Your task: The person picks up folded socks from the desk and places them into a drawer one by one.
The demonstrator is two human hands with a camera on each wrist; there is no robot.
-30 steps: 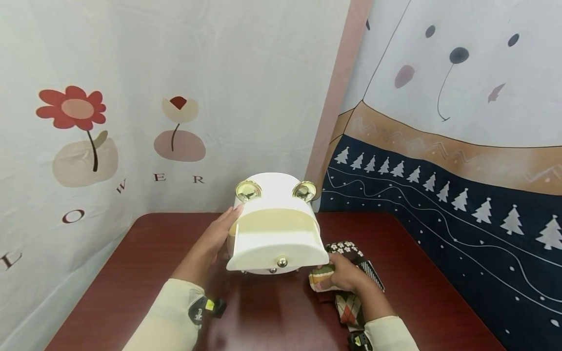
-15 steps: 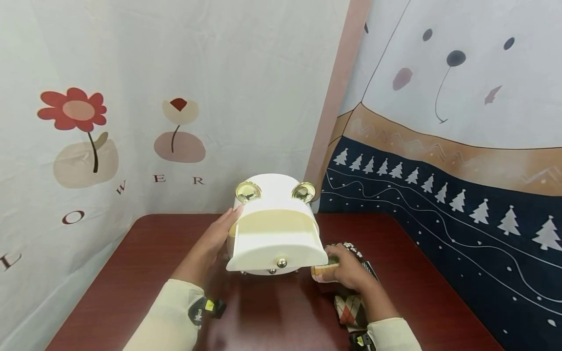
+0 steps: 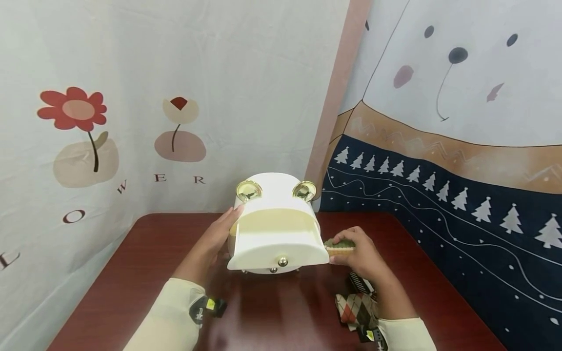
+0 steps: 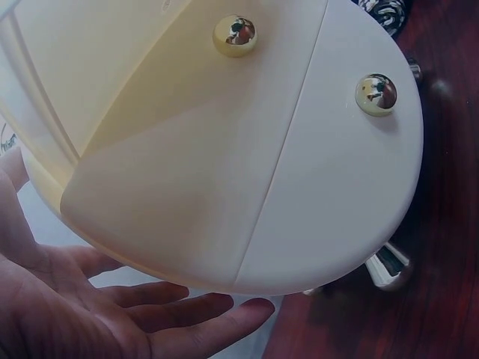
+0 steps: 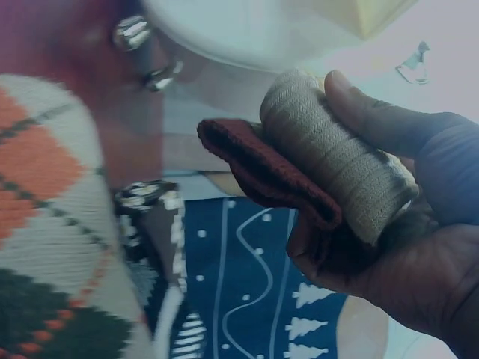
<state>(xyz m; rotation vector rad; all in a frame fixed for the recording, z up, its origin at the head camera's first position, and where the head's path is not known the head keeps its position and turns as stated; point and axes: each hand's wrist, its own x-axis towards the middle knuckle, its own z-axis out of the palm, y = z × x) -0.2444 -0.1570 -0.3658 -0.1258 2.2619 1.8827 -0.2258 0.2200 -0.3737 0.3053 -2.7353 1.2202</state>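
A white alarm-clock-shaped storage box (image 3: 274,187) with two gold bells stands mid-table, its upper drawer (image 3: 276,256) pulled out. My left hand (image 3: 216,238) rests along the box's left side, fingers extended in the left wrist view. My right hand (image 3: 362,253) grips a folded knitted sock (image 3: 340,246) just right of the drawer front, raised above the table. In the right wrist view the sock shows a ribbed beige roll (image 5: 329,153) and a dark red cuff (image 5: 269,176). An argyle sock (image 3: 355,309) lies below my right wrist.
A dark striped sock (image 3: 361,282) lies beside the argyle one, partly hidden by my right arm. Below the open drawer is a closed lower drawer (image 4: 329,179) with a gold knob. Printed cloths (image 3: 219,97) hang behind the dark red table (image 3: 153,258).
My right hand has lifted the folded sock off the pile, moving up and slightly right beside the drawer. The argyle sock is more exposed. My left hand and the box have stayed put.
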